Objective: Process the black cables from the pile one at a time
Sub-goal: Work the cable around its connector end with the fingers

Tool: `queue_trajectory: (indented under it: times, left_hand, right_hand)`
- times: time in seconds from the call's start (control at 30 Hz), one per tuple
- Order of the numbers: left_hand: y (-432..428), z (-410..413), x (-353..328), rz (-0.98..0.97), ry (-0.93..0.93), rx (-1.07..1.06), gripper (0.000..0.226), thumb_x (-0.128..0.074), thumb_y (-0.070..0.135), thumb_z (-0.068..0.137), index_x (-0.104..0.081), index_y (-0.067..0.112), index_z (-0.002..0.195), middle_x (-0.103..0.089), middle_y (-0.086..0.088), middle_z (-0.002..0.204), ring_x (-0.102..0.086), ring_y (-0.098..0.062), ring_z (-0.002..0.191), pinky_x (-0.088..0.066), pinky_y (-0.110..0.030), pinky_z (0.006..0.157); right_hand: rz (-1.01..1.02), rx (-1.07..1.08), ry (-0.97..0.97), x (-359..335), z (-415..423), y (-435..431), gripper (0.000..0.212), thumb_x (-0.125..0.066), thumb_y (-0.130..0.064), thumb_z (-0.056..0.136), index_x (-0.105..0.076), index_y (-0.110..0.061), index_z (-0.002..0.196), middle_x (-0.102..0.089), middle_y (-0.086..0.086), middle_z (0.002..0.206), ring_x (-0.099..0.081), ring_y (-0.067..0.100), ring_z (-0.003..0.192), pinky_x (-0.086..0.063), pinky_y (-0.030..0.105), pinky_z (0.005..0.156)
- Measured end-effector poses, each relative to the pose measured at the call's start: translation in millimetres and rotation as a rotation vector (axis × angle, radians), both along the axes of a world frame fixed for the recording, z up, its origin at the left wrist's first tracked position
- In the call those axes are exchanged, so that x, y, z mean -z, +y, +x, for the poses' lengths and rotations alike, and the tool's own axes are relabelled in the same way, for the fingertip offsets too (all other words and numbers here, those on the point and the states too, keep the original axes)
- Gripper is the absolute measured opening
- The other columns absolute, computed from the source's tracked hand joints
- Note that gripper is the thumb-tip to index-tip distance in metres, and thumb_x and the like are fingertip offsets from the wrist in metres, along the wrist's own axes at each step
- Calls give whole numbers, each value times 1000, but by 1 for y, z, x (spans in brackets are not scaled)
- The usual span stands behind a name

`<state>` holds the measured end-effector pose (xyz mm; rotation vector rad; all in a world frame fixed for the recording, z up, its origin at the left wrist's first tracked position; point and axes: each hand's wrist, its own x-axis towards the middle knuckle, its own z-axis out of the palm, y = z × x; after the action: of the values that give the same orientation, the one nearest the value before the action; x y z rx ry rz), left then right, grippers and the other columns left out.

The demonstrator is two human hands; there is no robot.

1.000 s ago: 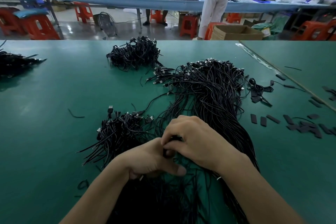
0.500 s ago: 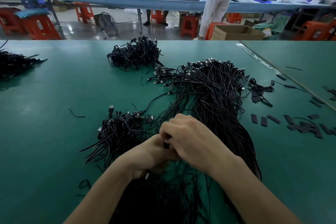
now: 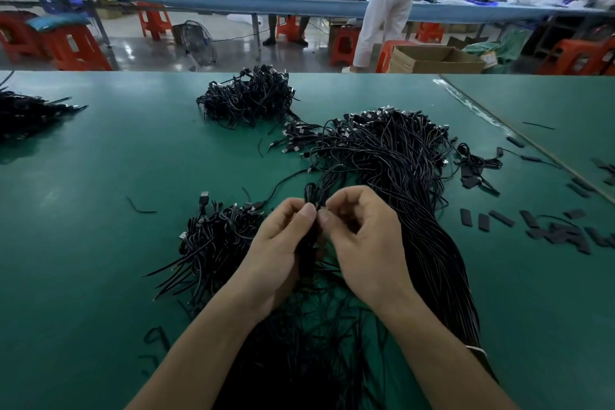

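One thin black cable (image 3: 307, 243) is pinched between both hands, left hand (image 3: 283, 243) and right hand (image 3: 364, 243), over the table (image 3: 100, 176); a coiled heap (image 3: 216, 240) beside them is judged done; the big pile (image 3: 399, 170) of long, glossy, limp strands is judged left; flat matte strips (image 3: 532, 223) are scattered rightward.

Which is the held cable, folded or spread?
Folded: the cable loops above the left hand and right hand, which pinch it doubled.
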<state>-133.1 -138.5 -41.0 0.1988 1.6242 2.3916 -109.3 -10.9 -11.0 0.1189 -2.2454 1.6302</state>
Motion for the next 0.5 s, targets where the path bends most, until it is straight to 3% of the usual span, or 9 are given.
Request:
queue_trajectory:
  times: [0.07,0.13,0.23,0.37,0.5]
  left_hand:
    - [0,0,1,-173,180,-102,12,-60,38,92,-69,31,92,-67,2,95,-63,-12,91,-53,-27,84]
    - [-3,-1,2,-411,356,-213,16,-58,48,92,-66,39,102,-57,4,103,-58,-10,98,-48,-23,86]
    - [-9,-2,1,-644,573,-281,19,-54,49,89,-59,55,106,-45,9,92,-48,-9,90,-39,-12,79]
    - [-12,-2,0,-547,610,-218,21,-59,31,93,-66,35,113,-66,20,86,-60,2,79,-43,-9,73]
    - [-14,1,-2,-362,485,-142,31,-49,11,99,-72,23,115,-74,6,110,-67,-10,104,-50,-19,86]
  right_hand:
    - [-206,13,-104,3,1,0,15,-72,-7,89,-64,-20,87,-69,-6,82,-67,7,79,-56,22,72]
    - [-438,-29,-209,4,0,0,14,-71,-2,88,-64,-14,85,-67,-3,78,-64,6,73,-53,19,69]
    - [-683,-112,-335,3,0,2,15,-67,1,89,-62,-13,85,-61,-6,71,-55,4,63,-46,20,62]
    - [-820,-163,-438,0,-3,6,13,-65,1,88,-61,-11,89,-60,-3,72,-54,6,58,-44,19,56]
    - [-819,-146,-426,-1,-7,8,17,-66,3,86,-60,-13,88,-62,0,71,-56,7,57,-45,19,55]
